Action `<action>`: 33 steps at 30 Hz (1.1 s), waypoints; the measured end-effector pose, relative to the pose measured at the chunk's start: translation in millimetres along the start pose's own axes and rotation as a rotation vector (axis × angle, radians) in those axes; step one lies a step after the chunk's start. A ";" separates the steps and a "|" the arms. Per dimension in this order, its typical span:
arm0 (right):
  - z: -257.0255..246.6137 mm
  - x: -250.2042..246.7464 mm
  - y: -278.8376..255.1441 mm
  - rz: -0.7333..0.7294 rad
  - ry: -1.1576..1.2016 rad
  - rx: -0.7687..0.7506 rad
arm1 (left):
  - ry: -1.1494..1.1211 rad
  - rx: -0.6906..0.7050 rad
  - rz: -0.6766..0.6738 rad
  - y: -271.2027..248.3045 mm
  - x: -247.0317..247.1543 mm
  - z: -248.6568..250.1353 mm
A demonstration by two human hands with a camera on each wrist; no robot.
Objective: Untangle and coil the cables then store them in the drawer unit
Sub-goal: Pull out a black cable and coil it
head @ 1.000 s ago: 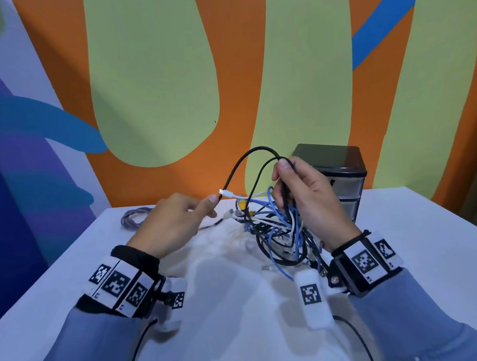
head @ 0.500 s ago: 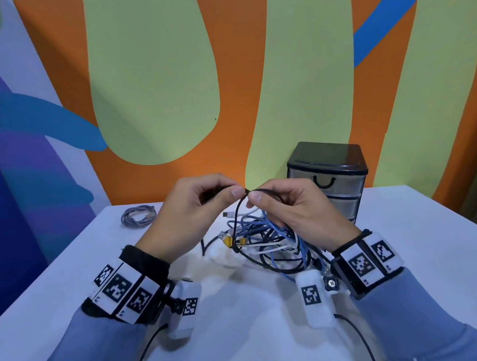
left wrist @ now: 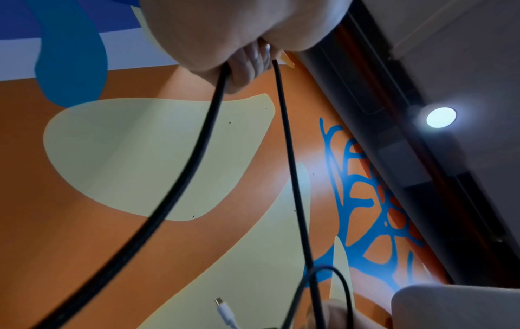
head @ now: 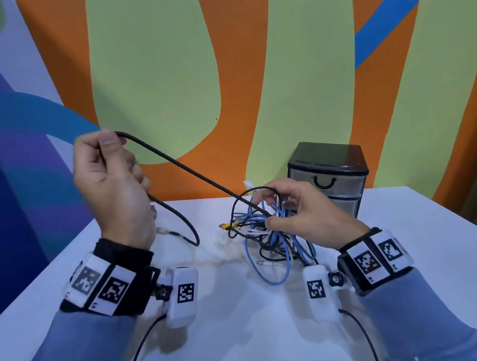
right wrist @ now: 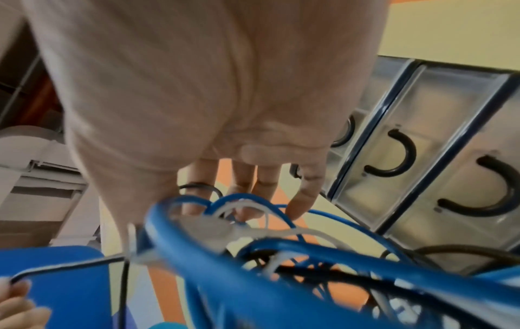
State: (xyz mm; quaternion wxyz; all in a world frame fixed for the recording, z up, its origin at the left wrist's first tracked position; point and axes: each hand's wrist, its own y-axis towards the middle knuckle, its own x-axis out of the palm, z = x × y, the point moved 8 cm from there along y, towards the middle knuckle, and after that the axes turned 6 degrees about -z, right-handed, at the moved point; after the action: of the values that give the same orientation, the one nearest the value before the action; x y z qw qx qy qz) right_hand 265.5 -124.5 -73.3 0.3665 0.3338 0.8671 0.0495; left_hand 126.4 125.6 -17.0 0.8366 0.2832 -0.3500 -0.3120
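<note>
**Two hands, one black cable halfway out of the knot**

Both hands are up over the white surface point(head: 403, 254). The left hand point(head: 112, 185) is raised high on the left side, grip closed around the black cable point(head: 180, 164), pinched between thumb and curled fingers. From there the cable runs in a taut line down and to the right, straight into the tangle. A second stretch of it drops out of the bottom of that fist, loops down to the surface and ends near a small connector.

The right hand point(head: 303, 212) sits low, right on the cable tangle point(head: 271, 234), a mess of blue, black and white leads with a yellow plug poking out on its left. Thumb and fingers are curled into the top strands, holding the bundle; from the wrist view you can see fingertips hooked among the blue loops. Part of the tangle lies on the surface, near the middle.

Just behind that hand, at the far right, stands the drawer unit point(head: 329, 172), black top, clear drawers with black U handles, all closed.
</note>
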 end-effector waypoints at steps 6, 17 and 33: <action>8.1 -21.2 -6.1 0.076 0.044 0.048 | -0.037 -0.122 0.256 13.3 -43.0 -26.9; 29.2 -36.2 -3.6 0.382 0.249 0.070 | 0.506 -0.277 -0.254 4.0 2.2 -35.2; -10.8 -17.5 -3.5 0.360 0.134 -0.226 | 1.242 0.015 -1.109 -80.7 85.7 -54.0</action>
State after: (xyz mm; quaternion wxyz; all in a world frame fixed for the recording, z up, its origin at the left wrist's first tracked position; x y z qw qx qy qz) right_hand 265.2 -136.3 -56.0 0.3282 0.4359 0.8050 0.2330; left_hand 189.5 25.7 -69.9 0.6006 0.5408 0.3634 -0.4635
